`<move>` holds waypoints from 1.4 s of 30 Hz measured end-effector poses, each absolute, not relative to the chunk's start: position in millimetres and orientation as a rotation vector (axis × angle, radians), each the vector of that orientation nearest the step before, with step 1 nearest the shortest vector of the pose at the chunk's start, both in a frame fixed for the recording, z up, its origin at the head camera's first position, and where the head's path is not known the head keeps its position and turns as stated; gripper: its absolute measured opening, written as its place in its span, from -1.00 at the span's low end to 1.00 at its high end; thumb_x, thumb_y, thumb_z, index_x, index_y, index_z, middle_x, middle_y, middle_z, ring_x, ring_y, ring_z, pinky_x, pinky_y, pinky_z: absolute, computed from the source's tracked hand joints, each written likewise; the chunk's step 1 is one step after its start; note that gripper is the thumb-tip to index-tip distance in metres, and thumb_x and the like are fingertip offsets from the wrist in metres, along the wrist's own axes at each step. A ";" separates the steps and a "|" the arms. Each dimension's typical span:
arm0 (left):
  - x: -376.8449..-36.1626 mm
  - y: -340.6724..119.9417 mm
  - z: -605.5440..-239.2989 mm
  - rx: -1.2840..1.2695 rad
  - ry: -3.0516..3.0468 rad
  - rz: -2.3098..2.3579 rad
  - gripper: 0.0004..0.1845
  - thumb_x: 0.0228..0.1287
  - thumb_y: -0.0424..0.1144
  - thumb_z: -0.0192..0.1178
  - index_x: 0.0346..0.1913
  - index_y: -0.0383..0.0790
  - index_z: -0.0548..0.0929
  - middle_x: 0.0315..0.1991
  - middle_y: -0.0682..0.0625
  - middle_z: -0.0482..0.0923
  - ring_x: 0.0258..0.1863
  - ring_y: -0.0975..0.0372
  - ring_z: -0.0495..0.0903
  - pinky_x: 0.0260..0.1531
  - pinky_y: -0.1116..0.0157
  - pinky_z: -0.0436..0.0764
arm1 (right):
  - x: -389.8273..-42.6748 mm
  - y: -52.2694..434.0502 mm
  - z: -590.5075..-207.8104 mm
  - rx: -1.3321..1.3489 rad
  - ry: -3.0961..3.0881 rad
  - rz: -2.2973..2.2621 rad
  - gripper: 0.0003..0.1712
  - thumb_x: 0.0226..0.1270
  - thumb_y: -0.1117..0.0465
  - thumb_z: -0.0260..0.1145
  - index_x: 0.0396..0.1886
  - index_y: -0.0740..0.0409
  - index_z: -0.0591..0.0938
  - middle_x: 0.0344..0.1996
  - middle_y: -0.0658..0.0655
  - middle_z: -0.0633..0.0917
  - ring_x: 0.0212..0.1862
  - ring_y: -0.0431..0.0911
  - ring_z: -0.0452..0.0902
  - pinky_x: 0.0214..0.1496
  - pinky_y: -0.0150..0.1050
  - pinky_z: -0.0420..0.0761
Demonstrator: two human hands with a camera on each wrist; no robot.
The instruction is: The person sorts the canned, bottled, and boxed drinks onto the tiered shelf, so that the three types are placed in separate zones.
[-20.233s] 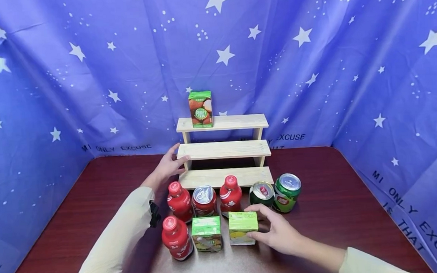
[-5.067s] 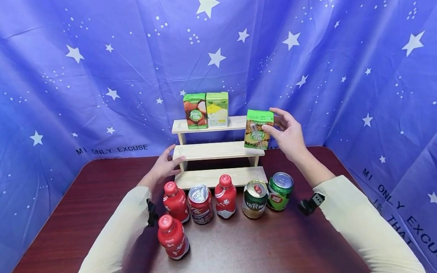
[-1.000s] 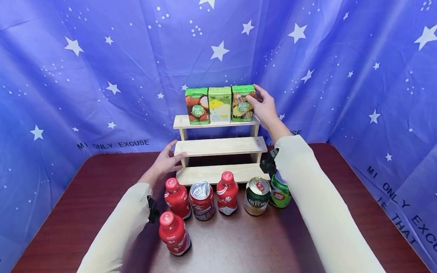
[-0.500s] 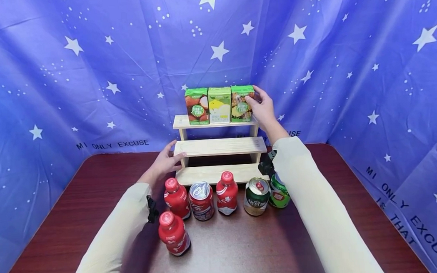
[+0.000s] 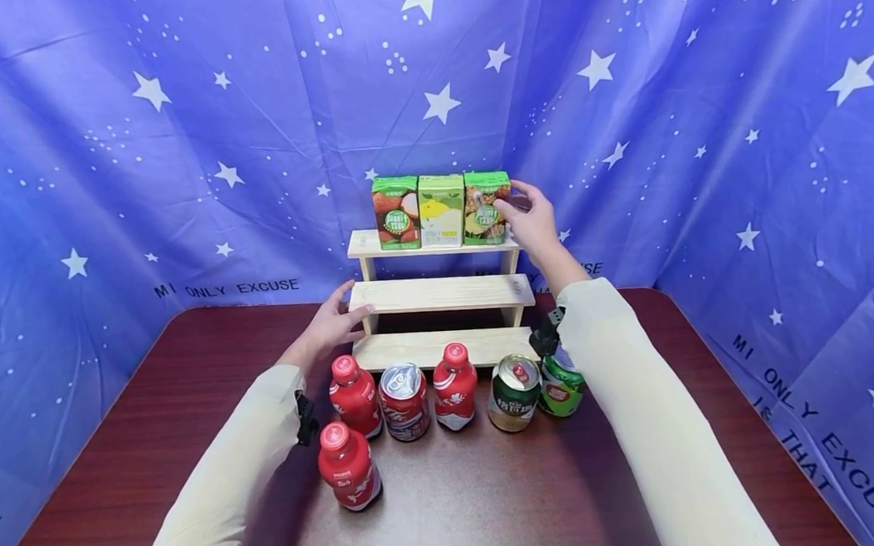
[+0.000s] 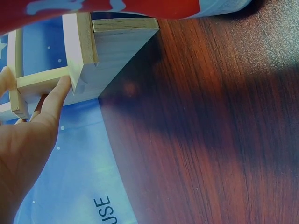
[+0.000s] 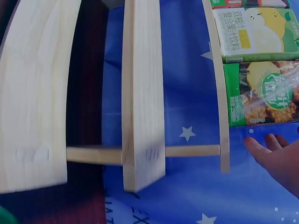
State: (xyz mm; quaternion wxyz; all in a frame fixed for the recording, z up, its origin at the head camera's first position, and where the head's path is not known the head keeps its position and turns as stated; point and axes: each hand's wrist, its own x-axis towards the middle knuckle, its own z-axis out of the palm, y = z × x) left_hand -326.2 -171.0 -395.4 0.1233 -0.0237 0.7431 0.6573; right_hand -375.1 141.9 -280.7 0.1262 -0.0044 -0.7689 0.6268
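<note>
A three-step wooden shelf [image 5: 442, 293] stands at the back of the table. On its top step three juice cartons stand in a row: lychee [image 5: 397, 213], pear [image 5: 441, 211] and pineapple [image 5: 486, 208]. My right hand [image 5: 523, 209] hovers just right of the pineapple carton with relaxed fingers. The right wrist view shows a gap between my fingertips [image 7: 261, 142] and the pineapple carton [image 7: 261, 93]. My left hand [image 5: 345, 312] rests with straight fingers on the left end of the middle step, and one finger [image 6: 58, 95] touches the shelf frame [image 6: 117, 51].
In front of the shelf stand a row of red bottles [image 5: 355, 396] [image 5: 456, 386], a red can [image 5: 403, 400] and two green cans [image 5: 513, 392] [image 5: 562, 386]. A third red bottle [image 5: 348, 466] stands nearer me. Dark wood table [image 5: 459, 514]; starry blue cloth [image 5: 174, 155] hangs behind and beside.
My right hand has let go of the pineapple carton and drawn slightly back to the right. The carton stays upright on the top step. My left hand has not moved.
</note>
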 end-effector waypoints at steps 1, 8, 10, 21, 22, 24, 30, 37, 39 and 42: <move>-326.2 -170.7 -395.3 -0.066 2.168 1.918 -0.19 0.36 -0.30 0.04 0.50 0.02 -0.19 0.31 -0.40 0.11 0.27 -0.15 0.30 0.15 -0.01 0.51 | -373.7 144.5 -280.4 -0.018 -2.256 1.803 -0.38 0.30 0.13 0.26 0.34 0.01 0.34 0.22 0.18 0.47 0.21 -0.02 0.42 0.16 -0.15 0.56; -328.7 -170.7 -396.5 -0.048 2.163 1.929 -0.18 0.36 -0.30 0.05 0.50 0.00 -0.20 0.32 -0.41 0.10 0.28 -0.17 0.29 0.15 -0.02 0.51 | -362.1 162.9 -279.2 -0.011 -2.339 1.647 -0.40 0.28 0.09 0.27 0.30 0.08 0.38 0.21 0.23 0.46 0.21 0.02 0.40 0.16 -0.15 0.55; -329.3 -171.6 -397.8 -0.056 2.169 1.921 -0.18 0.36 -0.29 0.06 0.50 0.00 -0.20 0.33 -0.40 0.09 0.28 -0.16 0.29 0.14 -0.01 0.52 | -357.5 167.1 -280.4 -0.006 -2.362 1.630 -0.39 0.28 0.08 0.27 0.30 0.09 0.37 0.22 0.24 0.45 0.22 0.03 0.40 0.12 -0.12 0.56; -328.7 -174.3 -401.7 -0.042 2.162 1.936 -0.18 0.36 -0.30 0.05 0.50 -0.01 -0.22 0.33 -0.42 0.08 0.30 -0.17 0.26 0.17 -0.05 0.48 | -329.2 188.8 -293.8 0.097 -2.479 1.643 -0.36 0.31 0.03 0.24 0.34 0.07 0.31 0.24 0.26 0.40 0.26 0.07 0.37 0.15 0.03 0.57; -328.4 -174.2 -401.4 -0.037 2.161 1.938 -0.18 0.36 -0.30 0.05 0.50 -0.01 -0.22 0.33 -0.42 0.08 0.30 -0.17 0.25 0.17 -0.06 0.47 | -326.6 190.7 -295.4 0.113 -2.489 1.641 -0.36 0.31 0.02 0.23 0.34 0.07 0.31 0.24 0.26 0.40 0.26 0.07 0.37 0.15 0.04 0.57; -327.9 -173.7 -400.9 -0.023 2.158 1.942 -0.19 0.37 -0.31 0.04 0.50 -0.02 -0.22 0.33 -0.42 0.09 0.32 -0.16 0.23 0.18 -0.08 0.46 | -320.5 193.9 -298.5 0.143 -2.503 1.644 -0.35 0.30 0.01 0.24 0.33 0.08 0.32 0.23 0.26 0.41 0.24 0.07 0.38 0.14 0.03 0.58; -329.0 -172.3 -400.9 -0.026 2.145 1.956 -0.18 0.36 -0.32 0.04 0.50 -0.03 -0.21 0.32 -0.42 0.10 0.32 -0.15 0.22 0.18 -0.08 0.46 | -301.1 201.8 -308.4 0.266 -2.601 1.551 -0.32 0.28 -0.05 0.25 0.33 0.09 0.32 0.24 0.27 0.42 0.24 0.11 0.40 0.14 0.06 0.57; -328.9 -170.8 -401.6 -0.038 2.151 1.942 -0.18 0.35 -0.31 0.06 0.50 -0.01 -0.20 0.30 -0.42 0.10 0.29 -0.16 0.26 0.16 -0.05 0.49 | -273.4 211.2 -319.0 0.382 -2.765 1.385 -0.35 0.28 -0.04 0.26 0.30 0.06 0.34 0.25 0.26 0.41 0.26 0.15 0.37 0.23 0.11 0.49; -328.9 -171.6 -401.4 -0.046 2.145 1.947 -0.18 0.36 -0.31 0.06 0.50 0.01 -0.19 0.31 -0.41 0.10 0.30 -0.15 0.25 0.16 -0.05 0.48 | -265.5 213.4 -321.6 0.416 -2.803 1.331 -0.35 0.26 -0.04 0.28 0.29 0.07 0.35 0.24 0.27 0.43 0.26 0.15 0.38 0.25 0.12 0.47; -328.7 -172.3 -400.5 -0.036 2.150 1.949 -0.18 0.36 -0.31 0.05 0.50 -0.01 -0.21 0.31 -0.42 0.10 0.31 -0.15 0.23 0.18 -0.06 0.47 | -254.6 217.0 -325.8 0.460 -2.838 1.293 -0.35 0.25 -0.02 0.30 0.27 0.10 0.37 0.22 0.26 0.46 0.25 0.15 0.38 0.23 0.11 0.47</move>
